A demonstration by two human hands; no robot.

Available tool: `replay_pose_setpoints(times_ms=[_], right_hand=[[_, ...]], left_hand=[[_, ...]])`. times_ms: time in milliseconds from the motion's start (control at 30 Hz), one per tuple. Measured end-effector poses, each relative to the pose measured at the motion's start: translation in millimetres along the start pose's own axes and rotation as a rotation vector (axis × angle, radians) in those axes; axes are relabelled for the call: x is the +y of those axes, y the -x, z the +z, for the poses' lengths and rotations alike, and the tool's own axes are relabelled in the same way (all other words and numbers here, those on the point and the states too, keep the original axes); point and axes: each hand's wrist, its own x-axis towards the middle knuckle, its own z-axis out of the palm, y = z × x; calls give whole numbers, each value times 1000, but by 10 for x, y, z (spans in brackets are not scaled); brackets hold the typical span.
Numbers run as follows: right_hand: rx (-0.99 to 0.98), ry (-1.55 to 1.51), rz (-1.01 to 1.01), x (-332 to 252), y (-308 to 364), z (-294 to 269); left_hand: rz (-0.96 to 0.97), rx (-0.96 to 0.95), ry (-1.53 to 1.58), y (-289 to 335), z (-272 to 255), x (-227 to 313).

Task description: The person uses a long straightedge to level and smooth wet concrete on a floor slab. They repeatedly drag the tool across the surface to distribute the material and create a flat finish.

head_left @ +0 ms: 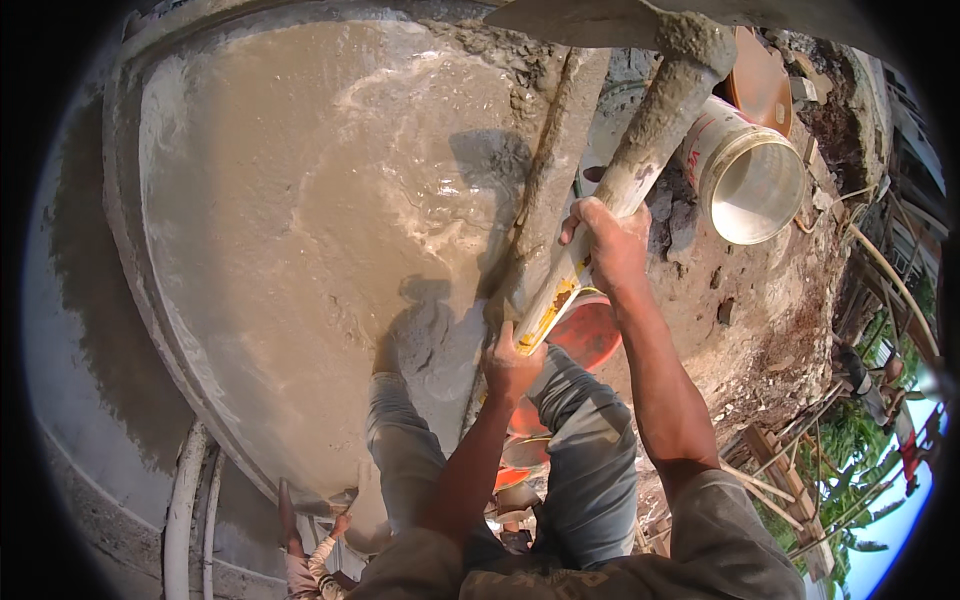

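A long-handled hoe (633, 185) slants up and away across my body. Its wide metal blade (570, 22), at the top edge, and the neck of its pale handle are caked with wet grey mortar. My right hand (612, 240) is wrapped round the middle of the handle. Lower down, near my knees, my left hand (515, 362) grips the handle's near end, beside a yellow patch. The blade is raised above wet grey-brown mortar (300, 200), which spreads over the wide walled bed on my left. One of my legs stands at the mortar.
A mortar-coated beam (550, 160) edges the bed beside the hoe. To the right, a white bucket (755, 185) lies tipped, near an orange container (760, 85). Orange-red buckets (585, 330) stand by my legs. Another person's arm (340, 525) shows at the lower left.
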Motion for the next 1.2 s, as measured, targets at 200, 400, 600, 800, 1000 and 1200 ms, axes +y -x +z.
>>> replay_pose_setpoints(times_ms=[200,400,600,800,1000,1200], right_hand=[[103,272,18,224,-1488,564],[176,312,316,1398,-929,864],[189,339,484,1498,707,1176],[115,301,-56,274,544,809],[183,532,-55,547,-1224,901],[227,455,319,1130,-1091,690]], left_hand=[[103,29,173,-1300,442,-508],[-294,-338,290,-477,-233,-1325],[-342,-264,165,909,-715,-1912],[-43,-103,344,241,-368,-1067],[21,-125,288,-1123,199,-1010],[-294,-373,268,-146,-289,-963]])
